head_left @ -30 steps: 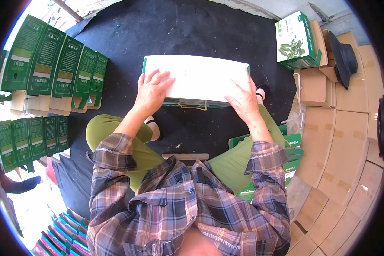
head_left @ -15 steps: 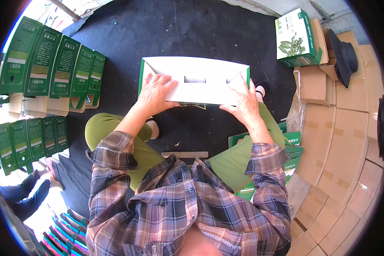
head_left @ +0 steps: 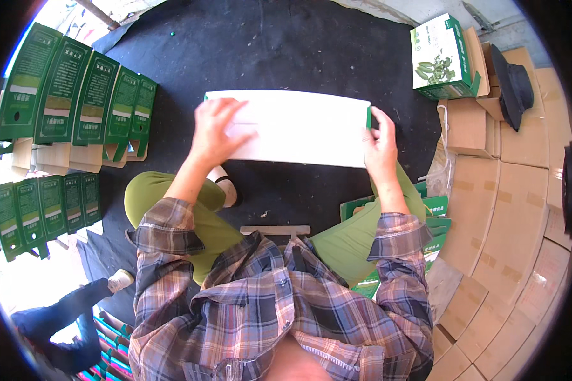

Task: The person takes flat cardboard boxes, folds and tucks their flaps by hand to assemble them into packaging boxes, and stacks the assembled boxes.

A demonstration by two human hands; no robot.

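A long carton (head_left: pixel 299 127) is in front of me, level with my knees. Its long white face is turned up and shuts off the inside from view. A narrow green end shows at the right. My left hand (head_left: pixel 217 130) lies over the carton's left end, fingers spread and resting on the white face. At the other end my right hand (head_left: pixel 380 143) grips the carton, fingers bent around the green edge. The underside of the carton is hidden.
Green cartons (head_left: pixel 57 95) stand in rows at the left. A printed green and white carton (head_left: pixel 438 54) sits on brown boxes (head_left: pixel 467 127) at the right, beside a dark hat (head_left: pixel 513 89). Flat green cartons (head_left: pixel 438 228) lie by my right knee. Another person's dark-clothed leg (head_left: pixel 70 311) shows at lower left.
The open carton top, with its inside showing, is now covered by the white face. Both hands have shifted on its ends. The other person's leg at lower left has moved nearer.
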